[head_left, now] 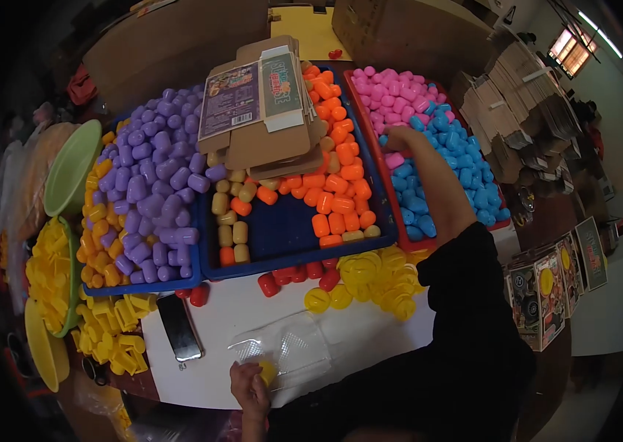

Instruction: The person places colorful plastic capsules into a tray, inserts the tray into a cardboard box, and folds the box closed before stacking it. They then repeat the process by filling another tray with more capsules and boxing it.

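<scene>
My left hand [251,387], fingers curled, grips the near left edge of a clear plastic blister tray [293,350] on the white table surface. A round yellow plastic piece [268,372] sits against its fingertips, in the tray's near corner. My right arm stretches forward over a red tray [386,177]. Along the border between its pink capsules [392,92] and blue capsules [462,158], my right hand [400,138] reaches down among them. Its fingers are mostly hidden, so any capsule in its grasp cannot be made out.
A blue tray [293,258] of orange and tan capsules bears flattened printed boxes [252,103]. Purple capsules [153,173] fill another tray to the left. A phone [179,328], yellow discs [374,280] and red capsules [269,285] lie in front. Printed boxes [547,295] stand at right.
</scene>
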Motion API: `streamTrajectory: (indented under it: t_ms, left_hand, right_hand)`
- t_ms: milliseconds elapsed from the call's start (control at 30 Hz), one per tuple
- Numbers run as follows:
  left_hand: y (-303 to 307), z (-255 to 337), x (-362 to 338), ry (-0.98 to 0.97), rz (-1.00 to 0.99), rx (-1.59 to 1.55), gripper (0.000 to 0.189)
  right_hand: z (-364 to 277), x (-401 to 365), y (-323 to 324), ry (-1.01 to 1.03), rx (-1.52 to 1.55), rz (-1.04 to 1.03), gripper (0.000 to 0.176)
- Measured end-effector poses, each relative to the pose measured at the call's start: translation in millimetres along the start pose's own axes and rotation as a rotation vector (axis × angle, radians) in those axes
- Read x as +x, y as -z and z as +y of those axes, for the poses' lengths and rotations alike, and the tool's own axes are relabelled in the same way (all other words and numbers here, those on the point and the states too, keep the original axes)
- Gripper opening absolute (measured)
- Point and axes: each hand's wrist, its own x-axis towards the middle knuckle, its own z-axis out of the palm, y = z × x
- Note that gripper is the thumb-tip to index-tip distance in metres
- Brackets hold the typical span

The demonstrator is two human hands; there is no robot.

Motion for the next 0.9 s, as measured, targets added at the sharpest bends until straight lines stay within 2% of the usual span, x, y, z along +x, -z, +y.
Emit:
streamTrajectory:
  t_ms: [100, 167, 300, 367, 500, 567, 600, 667, 700, 767, 900]
  left_hand:
    - [1, -1, 4, -0.037, -0.026, -0.013, 0.012]
    - [1, -1, 3, -0.032, -0.019, -0.026, 0.012]
    - [2, -4, 3, -0.057, -0.056, -0.051, 0.016]
    - [2, -5, 5, -0.094, -0.065, -0.030, 0.017]
    - [1, -7, 1, -0.078, -0.049, -0.047, 0.017]
    - [0, -5, 2, -0.064, -0.040, -0.070, 0.018]
    - [-1, -2, 3, -0.065, -0.042, -0.074, 0.018]
    - [-2, 2, 4, -0.014, -0.010, -0.084, 0.013]
    - [-2, 1, 4, -0.012, -0.005, -0.084, 0.013]
    - [-1, -1, 3, -0.052, -0.006, -0.064, 0.014]
    - [-2, -1, 3, -0.028, -0.005, -0.093, 0.014]
  right_hand:
    - [2, -10, 2, 0.087, -0.087, -0.070, 0.068]
    - [-3, -27, 11, 0.045, 0.026, 0.079, 0.063]
    - [-7, -51, 27, -0.012, 0.111, 0.083, 0.067]
    - [-4, -54, 26, 0.039, 0.345, 0.028, 0.071]
    - [3, -61, 13, 0.020, 0.389, 0.031, 0.073]
    - [8, -59, 3, 0.147, 0.319, -0.032, 0.072]
    - [4, -57, -4, 0.144, 0.318, -0.032, 0.072]
    - [-13, -51, -18, 0.065, -0.019, -0.098, 0.071]
    - [-14, -52, -17, 0.070, -0.022, -0.097, 0.071]
    - [-12, -57, -14, 0.034, 0.124, 0.002, 0.074]
    - [-9, -64, -7, 0.038, 0.328, 0.049, 0.076]
